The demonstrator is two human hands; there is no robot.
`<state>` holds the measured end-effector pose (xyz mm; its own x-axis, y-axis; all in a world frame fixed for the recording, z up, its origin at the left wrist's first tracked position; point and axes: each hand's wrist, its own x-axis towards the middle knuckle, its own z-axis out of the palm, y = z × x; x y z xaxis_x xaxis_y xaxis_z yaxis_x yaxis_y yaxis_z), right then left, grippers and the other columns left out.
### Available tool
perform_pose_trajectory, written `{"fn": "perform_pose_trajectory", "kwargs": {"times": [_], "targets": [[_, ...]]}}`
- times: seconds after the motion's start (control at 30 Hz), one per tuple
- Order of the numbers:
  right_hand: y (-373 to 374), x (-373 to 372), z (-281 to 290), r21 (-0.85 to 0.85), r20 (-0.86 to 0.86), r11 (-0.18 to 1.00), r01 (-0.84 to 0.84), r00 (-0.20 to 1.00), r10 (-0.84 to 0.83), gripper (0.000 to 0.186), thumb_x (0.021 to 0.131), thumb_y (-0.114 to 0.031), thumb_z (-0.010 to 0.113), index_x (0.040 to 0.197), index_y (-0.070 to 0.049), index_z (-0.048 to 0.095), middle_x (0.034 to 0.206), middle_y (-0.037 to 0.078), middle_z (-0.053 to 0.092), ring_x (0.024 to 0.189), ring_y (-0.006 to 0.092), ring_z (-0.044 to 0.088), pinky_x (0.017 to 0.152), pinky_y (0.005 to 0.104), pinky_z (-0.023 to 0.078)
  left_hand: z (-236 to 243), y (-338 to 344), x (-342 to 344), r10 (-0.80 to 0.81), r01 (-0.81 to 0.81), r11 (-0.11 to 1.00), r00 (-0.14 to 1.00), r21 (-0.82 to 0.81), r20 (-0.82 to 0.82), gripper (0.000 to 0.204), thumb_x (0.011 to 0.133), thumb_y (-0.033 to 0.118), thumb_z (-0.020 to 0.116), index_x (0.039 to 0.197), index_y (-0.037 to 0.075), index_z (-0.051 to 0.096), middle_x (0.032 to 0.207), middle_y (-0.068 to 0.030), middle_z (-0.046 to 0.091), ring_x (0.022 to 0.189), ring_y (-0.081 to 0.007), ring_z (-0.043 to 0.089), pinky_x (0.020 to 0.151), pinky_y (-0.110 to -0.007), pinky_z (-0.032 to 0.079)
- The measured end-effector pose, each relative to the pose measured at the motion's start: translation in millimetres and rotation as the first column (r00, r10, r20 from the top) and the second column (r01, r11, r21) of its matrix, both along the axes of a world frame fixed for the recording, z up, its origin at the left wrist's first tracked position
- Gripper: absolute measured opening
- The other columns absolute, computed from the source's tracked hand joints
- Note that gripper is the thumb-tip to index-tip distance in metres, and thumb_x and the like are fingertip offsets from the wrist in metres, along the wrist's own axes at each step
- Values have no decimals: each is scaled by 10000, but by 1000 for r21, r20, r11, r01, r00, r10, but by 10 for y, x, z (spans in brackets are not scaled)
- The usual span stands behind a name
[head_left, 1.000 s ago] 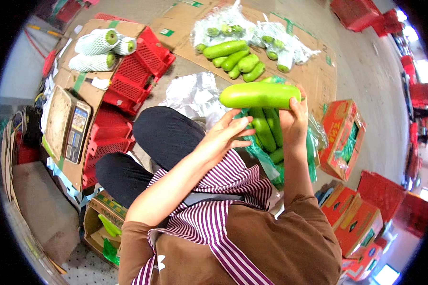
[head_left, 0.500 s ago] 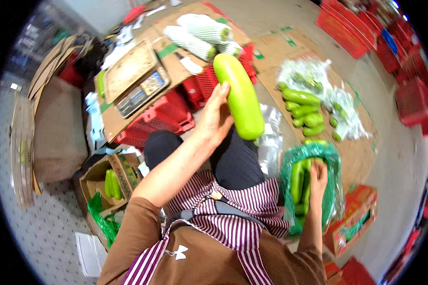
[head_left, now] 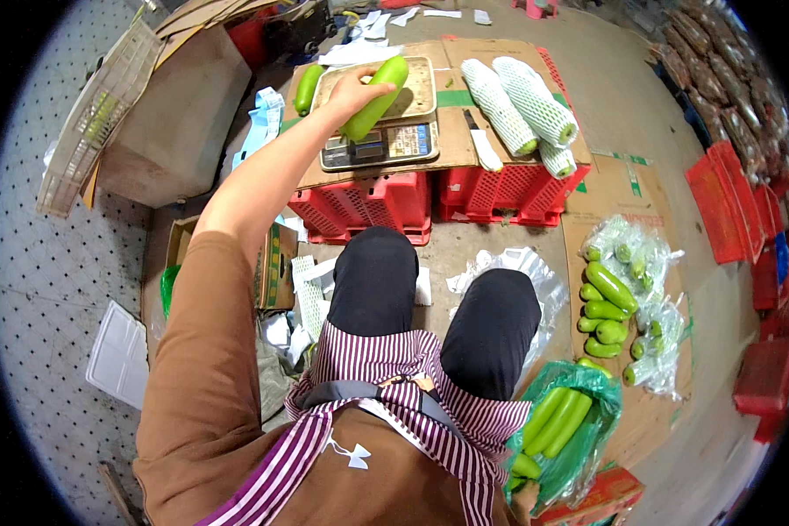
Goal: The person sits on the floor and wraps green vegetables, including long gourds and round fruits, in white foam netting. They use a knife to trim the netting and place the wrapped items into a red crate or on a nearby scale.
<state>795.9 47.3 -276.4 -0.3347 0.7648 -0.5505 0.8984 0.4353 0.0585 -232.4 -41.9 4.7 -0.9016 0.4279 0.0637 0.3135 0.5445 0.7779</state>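
My left hand (head_left: 356,91) is closed around a bottle gourd (head_left: 381,102), smooth and light green, which it holds tilted over the scale (head_left: 422,88). Whether the gourd touches the scale's pan I cannot tell. Beside the pan, on its left, lies another green gourd (head_left: 307,89). At the lower right, my right hand (head_left: 524,501) shows only in part, at the near edge of a green plastic bag (head_left: 607,405); its fingers are hidden. Several long green gourds (head_left: 559,422) lie inside that bag.
Red crates (head_left: 364,206) carry the cardboard top (head_left: 451,167) under the scale. Gourds in white foam nets (head_left: 530,98) and a knife (head_left: 482,147) lie there. Several loose gourds (head_left: 611,287) and clear bags (head_left: 653,329) rest on floor cardboard at right. A white lid (head_left: 119,353) lies left.
My left hand has carried the bottle gourd from above my knees to over the scale. My right hand has drawn back from inside the green bag to its near edge. The view has turned left.
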Motion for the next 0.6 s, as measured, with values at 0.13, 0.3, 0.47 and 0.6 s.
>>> {"fn": "perform_pose_trajectory", "kwargs": {"times": [0.13, 0.3, 0.47, 0.6], "targets": [[153, 72, -134, -102, 255, 984, -144, 953, 166, 469, 792, -293, 656, 1186, -73, 529, 1181, 189, 508, 1113, 405, 509, 926, 526, 444, -93, 26, -199, -76, -44, 916, 957, -399, -280, 711, 681, 536, 784, 1280, 191, 618, 1146, -106, 689, 1041, -263, 655, 907, -396, 499], [579, -354, -2, -127, 278, 951, -281, 910, 306, 452, 799, -290, 646, 1183, -79, 538, 1177, 183, 511, 1118, 399, 506, 947, 531, 422, -71, 109, -277, -181, -3, 873, 927, -488, -328, 737, 688, 528, 789, 1332, 241, 573, 1202, -115, 667, 1124, -306, 617, 941, -422, 483], [1019, -639, 116, -154, 302, 894, -421, 841, 448, 435, 806, -288, 637, 1180, -86, 547, 1173, 177, 514, 1123, 393, 503, 968, 537, 400, -5, 11, -371, -250, 79, 845, 932, -529, -260, 821, 727, 468, 783, 1425, 173, 467, 1296, -166, 605, 1198, -345, 567, 1030, -420, 440], [1293, -830, 179, -158, 316, 851, -500, 791, 523, 422, 811, -287, 629, 1178, -91, 554, 1171, 173, 517, 1127, 388, 501, 985, 541, 382, 51, 44, -321, -268, 86, 833, 927, -546, -263, 885, 711, 467, 791, 1448, 141, 426, 1322, -181, 582, 1235, -340, 540, 1044, -419, 428]]}}
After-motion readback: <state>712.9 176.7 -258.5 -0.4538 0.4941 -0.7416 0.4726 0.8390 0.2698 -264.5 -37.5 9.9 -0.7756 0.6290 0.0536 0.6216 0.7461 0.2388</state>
